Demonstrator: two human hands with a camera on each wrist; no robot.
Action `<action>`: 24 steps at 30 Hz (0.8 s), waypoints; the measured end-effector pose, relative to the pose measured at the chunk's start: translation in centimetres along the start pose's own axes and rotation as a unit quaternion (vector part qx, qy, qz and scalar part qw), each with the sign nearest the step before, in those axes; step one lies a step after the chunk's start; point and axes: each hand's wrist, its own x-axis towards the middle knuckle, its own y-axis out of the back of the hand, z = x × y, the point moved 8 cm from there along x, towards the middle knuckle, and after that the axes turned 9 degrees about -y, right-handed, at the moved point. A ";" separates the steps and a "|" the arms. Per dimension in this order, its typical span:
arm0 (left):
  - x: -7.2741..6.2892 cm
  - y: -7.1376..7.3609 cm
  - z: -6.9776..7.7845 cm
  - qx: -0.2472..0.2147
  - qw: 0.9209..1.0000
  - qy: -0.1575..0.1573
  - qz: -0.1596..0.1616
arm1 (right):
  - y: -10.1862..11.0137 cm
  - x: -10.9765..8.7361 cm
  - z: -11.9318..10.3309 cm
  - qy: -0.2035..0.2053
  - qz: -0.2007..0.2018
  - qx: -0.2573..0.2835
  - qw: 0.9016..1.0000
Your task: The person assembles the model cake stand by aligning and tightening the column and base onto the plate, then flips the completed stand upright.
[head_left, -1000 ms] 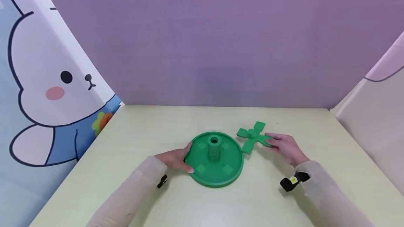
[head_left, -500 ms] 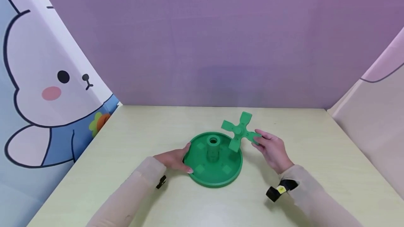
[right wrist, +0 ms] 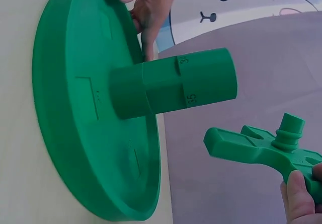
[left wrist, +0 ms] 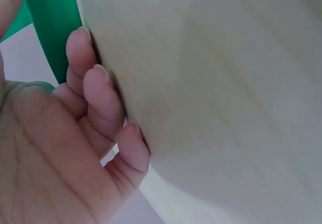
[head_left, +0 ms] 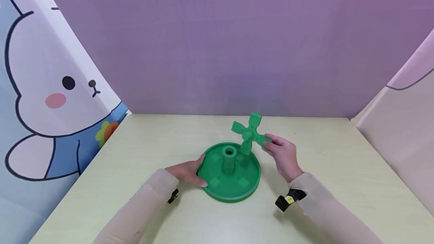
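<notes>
My left hand (head_left: pixel 188 171) grips the left rim of a green round base (head_left: pixel 217 191) lying flat on the table, thumb over the edge. The left wrist view shows its curled fingers (left wrist: pixel 103 100) at the rim and tabletop. A hollow post (right wrist: pixel 176 83) with number marks rises from the middle of the base. One arm of a green four-armed cross piece (head_left: pixel 248 135) is pinched between thumb and fingers of my right hand (head_left: pixel 283 155), above the base's back right edge. A ribbed peg (right wrist: pixel 290 133) sticks out from the cross's centre and points away from the post.
The pale wooden table (head_left: pixel 162 134) ends at a purple cloth wall (head_left: pixel 217 48) behind. A printed cartoon sheet (head_left: pixel 61 67) hangs at the left and a pale one (head_left: pixel 403 123) at the right. Black straps sit on both wrists.
My right hand has lifted the cross piece and carried it left, from beside the base to over its back right edge, tilting it. The left hand and base have stayed put.
</notes>
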 end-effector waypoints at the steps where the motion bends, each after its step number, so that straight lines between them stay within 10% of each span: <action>1: 0.0 0.0 0.0 0.001 1.000 0.000 0.000 | -0.1 0.0 -0.1 0.007 0.004 -0.012 1.000; 24: 0.2 0.0 -0.4 -0.006 1.000 -0.002 0.000 | -3.4 -0.7 -0.9 0.174 0.023 -0.214 0.961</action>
